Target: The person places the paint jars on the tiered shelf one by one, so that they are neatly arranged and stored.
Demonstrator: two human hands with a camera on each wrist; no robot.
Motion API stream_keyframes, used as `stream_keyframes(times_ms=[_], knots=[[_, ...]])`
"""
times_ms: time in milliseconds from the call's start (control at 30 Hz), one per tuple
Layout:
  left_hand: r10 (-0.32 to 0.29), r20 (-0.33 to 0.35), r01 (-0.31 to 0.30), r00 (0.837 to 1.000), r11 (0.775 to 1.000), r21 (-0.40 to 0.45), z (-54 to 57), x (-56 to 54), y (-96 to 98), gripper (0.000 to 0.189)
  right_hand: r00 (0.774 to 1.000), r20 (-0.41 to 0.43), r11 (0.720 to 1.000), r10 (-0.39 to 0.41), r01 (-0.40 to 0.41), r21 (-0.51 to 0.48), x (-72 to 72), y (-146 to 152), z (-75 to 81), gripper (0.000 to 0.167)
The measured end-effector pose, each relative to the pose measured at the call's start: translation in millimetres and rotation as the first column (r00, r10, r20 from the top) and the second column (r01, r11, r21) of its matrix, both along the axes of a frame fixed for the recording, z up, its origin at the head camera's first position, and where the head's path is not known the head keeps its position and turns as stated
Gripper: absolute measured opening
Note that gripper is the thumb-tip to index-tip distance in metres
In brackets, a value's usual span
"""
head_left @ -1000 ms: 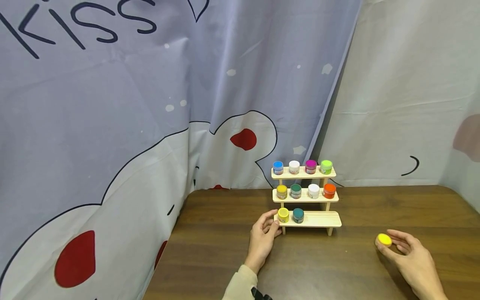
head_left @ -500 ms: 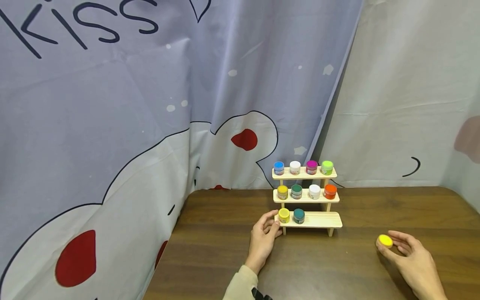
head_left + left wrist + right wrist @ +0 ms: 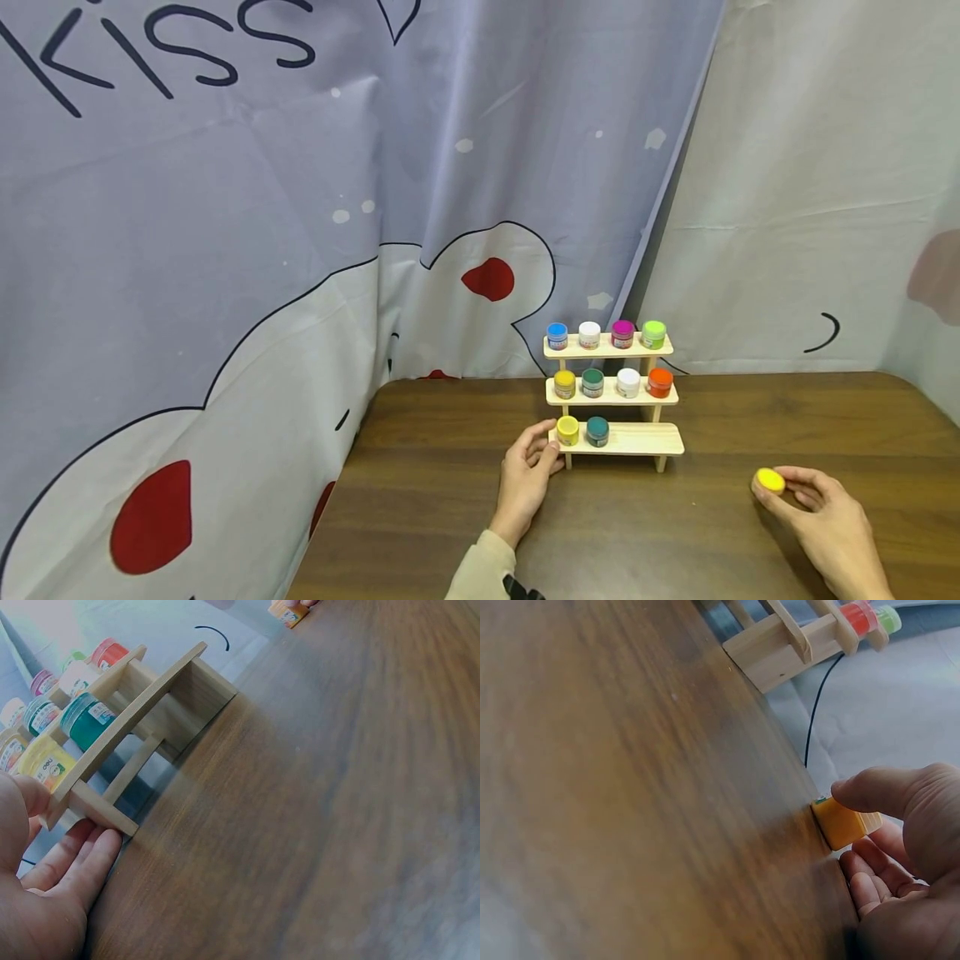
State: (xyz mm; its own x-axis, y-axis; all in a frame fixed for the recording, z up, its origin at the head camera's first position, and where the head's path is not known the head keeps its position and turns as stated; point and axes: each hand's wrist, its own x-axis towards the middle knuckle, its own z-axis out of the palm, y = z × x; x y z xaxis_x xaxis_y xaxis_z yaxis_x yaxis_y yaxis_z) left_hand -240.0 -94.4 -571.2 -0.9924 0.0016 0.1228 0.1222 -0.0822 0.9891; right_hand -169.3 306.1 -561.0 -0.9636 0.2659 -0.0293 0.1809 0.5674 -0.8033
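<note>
A three-tier wooden display rack (image 3: pixel 645 439) stands near the back of the table, holding several small paint jars. My left hand (image 3: pixel 522 483) holds the left end of its bottom shelf, the thumb by the shelf edge and the fingers at the leg below, as the left wrist view shows. A yellow jar (image 3: pixel 567 431) and a teal jar (image 3: pixel 597 431) sit on the left part of that shelf. Right of the rack, my right hand (image 3: pixel 828 521) pinches a yellow-orange paint jar (image 3: pixel 841 823) between thumb and fingers. Its base appears to rest on the tabletop.
Blue, white, purple and light green jars line the top shelf (image 3: pixel 607 346). Yellow, green, white and orange-red ones fill the middle shelf (image 3: pixel 611 398). A printed curtain (image 3: pixel 480 167) hangs behind the brown wooden table (image 3: pixel 630 533).
Both hands keep their places and holds. Only a slight shift of the whole head view and a tiny movement of the right fingers show.
</note>
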Motion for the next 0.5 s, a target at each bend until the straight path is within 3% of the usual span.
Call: stream_keyframes(times_ms=[100, 300, 500], knots=[[0.002, 0.000, -0.002, 1.000, 1.000, -0.001, 0.0, -0.2, 0.3, 0.034, 0.999, -0.030, 0.999, -0.021, 0.019, -0.039, 0.3, 0.8, -0.3, 0.076], [0.004, -0.001, -0.004, 1.000, 1.000, -0.002, -0.1, 0.7, 0.3, 0.034, 0.988, -0.137, 0.970, -0.066, 0.031, -0.240, 4.1, -2.4, 3.2, 0.057], [0.002, 0.002, -0.002, 1.000, 1.000, -0.005, 0.4, 0.9, -0.3, 0.034, 0.961, -0.256, 0.961, -0.104, 0.031, -0.276, 1.0, -7.1, 21.9, 0.043]])
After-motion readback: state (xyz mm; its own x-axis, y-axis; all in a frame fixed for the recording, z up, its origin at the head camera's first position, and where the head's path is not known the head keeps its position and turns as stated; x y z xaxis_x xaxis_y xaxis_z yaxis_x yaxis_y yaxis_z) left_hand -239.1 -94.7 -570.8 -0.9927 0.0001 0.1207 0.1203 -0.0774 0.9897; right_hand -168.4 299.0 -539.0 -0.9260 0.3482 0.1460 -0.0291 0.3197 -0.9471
